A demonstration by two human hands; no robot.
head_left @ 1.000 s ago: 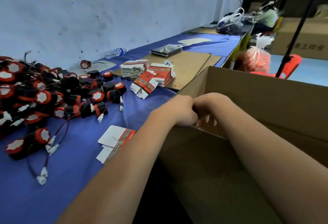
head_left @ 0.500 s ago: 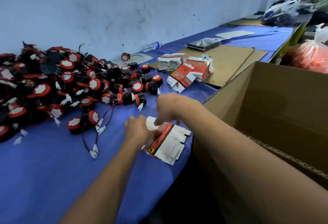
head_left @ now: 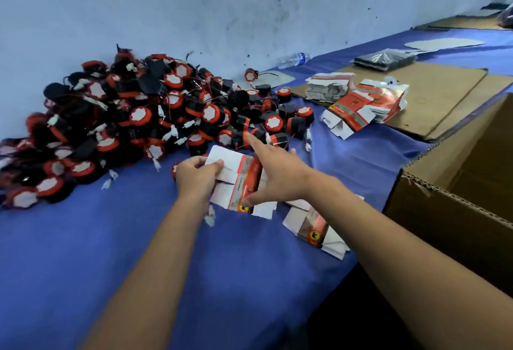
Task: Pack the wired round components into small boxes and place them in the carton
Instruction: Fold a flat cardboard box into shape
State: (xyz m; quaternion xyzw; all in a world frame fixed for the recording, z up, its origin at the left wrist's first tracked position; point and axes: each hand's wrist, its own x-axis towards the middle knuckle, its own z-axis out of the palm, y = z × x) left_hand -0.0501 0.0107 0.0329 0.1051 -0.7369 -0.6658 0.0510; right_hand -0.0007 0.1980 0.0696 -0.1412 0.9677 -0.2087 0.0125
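Observation:
A big heap of black-and-red round wired components point(head_left: 133, 125) covers the left of the blue table. My left hand point(head_left: 197, 176) grips the white flap end of a flat red-and-white small box point(head_left: 240, 183), lifted just above the table. My right hand point(head_left: 273, 173) is spread, forefinger stretched toward the heap and thumb under the box's red side. A second flat box point(head_left: 315, 229) lies just right of it. The brown carton point(head_left: 458, 197) stands open at the right.
More flat boxes lie in stacks point(head_left: 361, 105) on cardboard sheets point(head_left: 433, 100) at the back right. A plastic bottle point(head_left: 294, 59) lies by the wall, and a dark packet point(head_left: 384, 58) sits behind the cardboard. The table's front edge runs below my right forearm.
Both hands left the carton's rim and came to the flat boxes. My left hand has since lifted one box off the pile, and my right hand has opened out toward the heap.

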